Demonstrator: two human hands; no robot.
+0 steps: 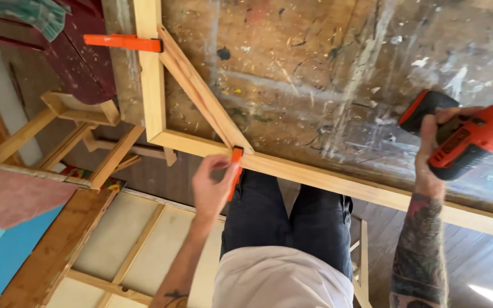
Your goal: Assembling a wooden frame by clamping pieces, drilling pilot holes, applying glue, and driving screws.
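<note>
A pale wooden frame [326,179] lies on a stained workbench [326,74], with a diagonal brace [201,91] across its corner. An orange clamp [235,171] grips the frame's near rail where the brace ends. My left hand [212,185] is closed around that clamp's handle below the rail. My right hand [435,148] holds an orange and black cordless drill [463,134] above the bench at the right, apart from the frame. A second orange clamp [122,41] sits on the frame's left rail at the far corner.
A dark red chair [81,57] and wooden trestle parts [87,131] stand left of the bench. Stretched canvases [144,239] and a painted blue and pink panel [7,228] lie on the floor by my legs.
</note>
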